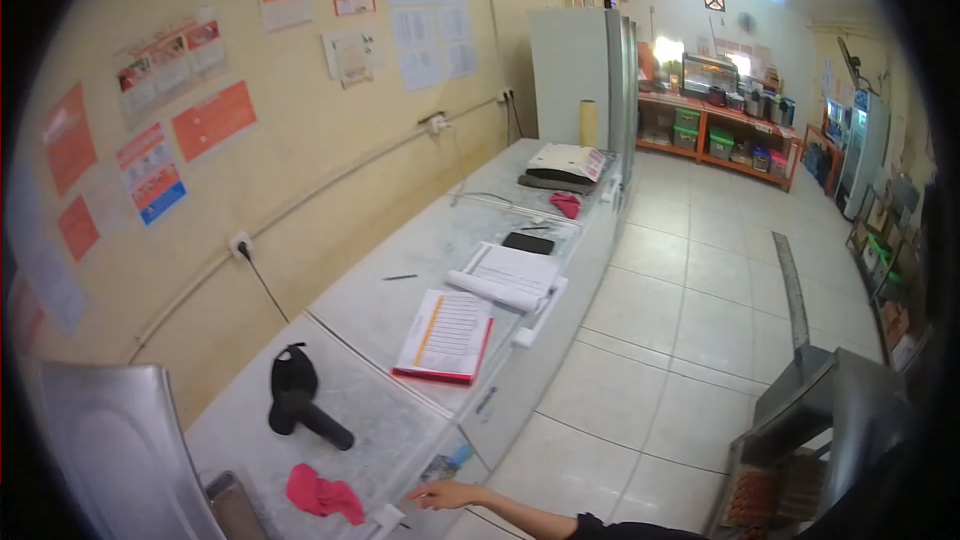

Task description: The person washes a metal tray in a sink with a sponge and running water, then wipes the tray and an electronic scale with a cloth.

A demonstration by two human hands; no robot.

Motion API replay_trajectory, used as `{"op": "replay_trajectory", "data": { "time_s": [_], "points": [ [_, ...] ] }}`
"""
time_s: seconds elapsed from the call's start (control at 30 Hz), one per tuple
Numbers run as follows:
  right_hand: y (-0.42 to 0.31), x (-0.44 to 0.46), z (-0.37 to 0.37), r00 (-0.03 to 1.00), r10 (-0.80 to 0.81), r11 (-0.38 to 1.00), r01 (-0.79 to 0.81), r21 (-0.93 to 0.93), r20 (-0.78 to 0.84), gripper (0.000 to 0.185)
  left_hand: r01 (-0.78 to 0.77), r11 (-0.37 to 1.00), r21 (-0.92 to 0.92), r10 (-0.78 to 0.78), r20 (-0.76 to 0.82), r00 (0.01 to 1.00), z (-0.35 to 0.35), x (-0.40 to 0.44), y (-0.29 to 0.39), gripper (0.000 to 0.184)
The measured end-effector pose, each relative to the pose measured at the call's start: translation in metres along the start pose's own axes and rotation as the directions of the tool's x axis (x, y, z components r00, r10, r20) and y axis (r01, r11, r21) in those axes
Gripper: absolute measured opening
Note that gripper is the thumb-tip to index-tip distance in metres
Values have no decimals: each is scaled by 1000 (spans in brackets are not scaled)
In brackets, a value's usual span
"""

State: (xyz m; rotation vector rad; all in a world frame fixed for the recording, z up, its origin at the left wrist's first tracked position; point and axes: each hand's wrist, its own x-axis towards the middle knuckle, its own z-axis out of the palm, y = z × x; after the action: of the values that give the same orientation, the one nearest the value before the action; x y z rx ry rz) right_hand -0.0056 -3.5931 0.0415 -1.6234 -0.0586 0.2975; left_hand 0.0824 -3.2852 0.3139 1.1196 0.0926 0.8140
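My right hand [445,496] reaches in from the bottom right, its fingers stretched out to the left and holding nothing that I can see. It is beside a white handle [388,517] on the front edge of a white chest freezer [405,418]; whether the fingertips touch it I cannot tell. A crumpled pink cloth [322,493] lies on the lid just left of the handle. Behind the cloth rests a black handheld device [300,405] with a tube-like grip, its kind unclear. My left hand is out of view.
Farther along the white lids lie a red-edged folder with a printed sheet [445,332], a stack of papers [508,275], a pen [400,277], a flat black object [528,243] and another pink cloth [565,204]. A metal appliance [820,400] stands at right. Tiled floor [650,340] runs between.
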Motion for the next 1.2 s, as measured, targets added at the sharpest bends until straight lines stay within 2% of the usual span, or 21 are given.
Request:
{"op": "replay_trajectory", "data": {
  "time_s": [0.07, 0.13, 0.23, 0.27, 0.33, 0.4, 0.5, 0.57, 0.63, 0.67, 0.73, 0.77, 0.8, 0.83, 0.87, 0.93, 0.97, 1.03, 1.07, 1.13, 1.2],
  "points": [
    [31, -75, -31, 990, 118, 989, -109, 101, -83, 44, 36, 999, 4, -36, 42, 998, 33, -28, -7, 69],
    [7, -137, -71, 876, 459, 888, -444, 124, -148, 41, 70, 997, -11, -69, 85, 994, 65, -57, -20, 68],
    [47, -179, -145, 864, 379, 925, -344, 161, -331, 39, 121, 992, -41, -114, 136, 984, 111, -101, -50, 65],
    [54, -189, -172, 860, 386, 922, -353, 159, -334, 39, 142, 989, -43, -134, 150, 980, 130, -117, -62, 65],
    [51, -212, -238, 784, 378, 924, -289, 251, -493, 36, 199, 979, -44, -188, 187, 964, 169, -152, -93, 63],
    [67, -232, -316, 752, 388, 919, -267, 291, -533, 35, 256, 965, -60, -239, 212, 948, 218, -190, -127, 61],
    [67, -260, -439, 481, 364, 929, -130, 346, -798, 39, 365, 928, -67, -328, 314, 891, 299, -243, -187, 59],
    [77, -277, -526, 332, 199, 980, -84, 181, -922, 39, 471, 881, -43, -408, 432, 804, 362, -286, -222, 58],
    [102, -293, -624, 274, -92, 949, -266, -167, -957, 39, 319, 948, -15, -282, 431, 857, 436, -358, -210, 48],
    [88, -299, -660, 267, -73, 943, -296, -154, -961, 40, 310, 947, 85, -312, 474, 823, 467, -382, -202, 51],
    [46, -292, -734, 254, -67, 942, -302, -145, -965, 43, 107, 967, 232, -216, 519, 827, 523, -431, -206, 40],
    [36, -289, -768, 247, -91, 944, -286, -162, -965, 46, 97, 965, 244, -214, 517, 829, 542, -449, -210, 40],
    [48, -282, -805, 259, -94, 944, -285, -169, -961, 46, 25, 972, 235, -173, 632, 755, 562, -468, -213, 34],
    [63, -268, -850, 198, -243, 898, -325, -298, -950, 47, -37, 977, 211, -132, 729, 672, 584, -490, -219, 29],
    [75, -256, -894, 148, -399, 825, -372, -425, -905, 49, -25, 978, 205, -131, 707, 695, 606, -515, -226, 29],
    [100, -232, -955, 173, -508, 771, -345, -535, -844, 49, 101, 970, 219, -210, 560, 802, 640, -571, -239, 24],
    [103, -237, -984, 205, -506, 768, -334, -546, -838, 49, 99, 967, 236, -214, 534, 818, 658, -599, -246, 24],
    [95, -231, -1002, 474, -37, 883, -396, -251, -880, 46, 129, 957, 260, -233, 424, 875, 700, -637, -254, 24],
    [92, -237, -1009, 496, -18, 890, -387, -239, -868, 46, 154, 949, 274, -250, 363, 898, 717, -654, -253, 25],
    [76, -266, -1046, 470, 11, 992, -116, -49, -883, 35, 184, 946, 266, -281, 390, 877, 753, -687, -246, 24],
    [39, -299, -1082, 441, 84, 942, 257, 216, -893, 26, 213, 905, 369, -382, 482, 789, 770, -714, -246, 32]
  ]
}}
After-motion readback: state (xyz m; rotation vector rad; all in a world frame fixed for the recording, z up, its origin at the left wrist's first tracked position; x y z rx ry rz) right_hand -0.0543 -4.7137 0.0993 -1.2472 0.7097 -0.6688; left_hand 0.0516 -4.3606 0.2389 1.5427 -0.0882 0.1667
